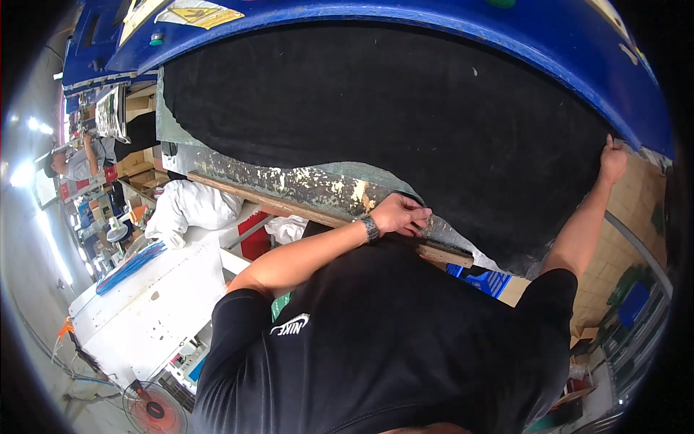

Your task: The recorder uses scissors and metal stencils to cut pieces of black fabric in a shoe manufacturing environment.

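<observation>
The black sheet (390, 108), broad and irregular in outline, lies over a grey-green board (168, 123) in front of the blue machine (347, 13), with a worn, flaking ledge (289, 186) along the near side. The right hand (614, 162) is closed on the sheet's right-hand margin, close to the machine. The left hand (397, 215), wearing a wristwatch (371, 229), is bent at the near edge with its fingers curled; whether they pinch the sheet cannot be told. The step in hand appears to be positioning the sheet by its edges. The next move, in that reading, calls for a secure hold at both points and even tension, so that no fold forms. Markings: a yellow-and-white label (199, 13) on the machine, its print too small to read, and a white lettered emblem (290, 325) on the black shirt (390, 333).
</observation>
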{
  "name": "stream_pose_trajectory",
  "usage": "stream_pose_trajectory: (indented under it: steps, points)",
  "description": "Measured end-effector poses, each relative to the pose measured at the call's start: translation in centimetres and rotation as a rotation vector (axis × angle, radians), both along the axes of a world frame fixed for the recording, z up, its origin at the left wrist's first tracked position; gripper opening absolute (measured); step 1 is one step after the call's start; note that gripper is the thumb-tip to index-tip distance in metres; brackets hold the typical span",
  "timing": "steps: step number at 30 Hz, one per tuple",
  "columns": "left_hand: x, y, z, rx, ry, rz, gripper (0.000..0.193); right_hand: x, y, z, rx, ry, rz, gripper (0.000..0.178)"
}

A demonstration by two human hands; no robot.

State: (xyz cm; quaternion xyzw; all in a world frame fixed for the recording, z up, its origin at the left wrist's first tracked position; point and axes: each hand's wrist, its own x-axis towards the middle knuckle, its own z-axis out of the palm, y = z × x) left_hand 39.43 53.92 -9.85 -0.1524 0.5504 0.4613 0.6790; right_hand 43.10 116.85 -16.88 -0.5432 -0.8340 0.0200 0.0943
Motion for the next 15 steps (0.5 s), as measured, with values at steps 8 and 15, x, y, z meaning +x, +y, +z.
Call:
stream_pose_trajectory:
  steps: [8,15]
  points:
    - [0.6,3.8,-0.6,0.054,-0.186,0.048,0.057,-4.4,-8.1,-1.9,0.137,0.128,0.070,0.068]
    - [2.1,3.9,-0.3,0.085,-0.221,-0.136,0.058,-4.1,-7.3,-1.1,0.159,0.070,0.057,0.064]
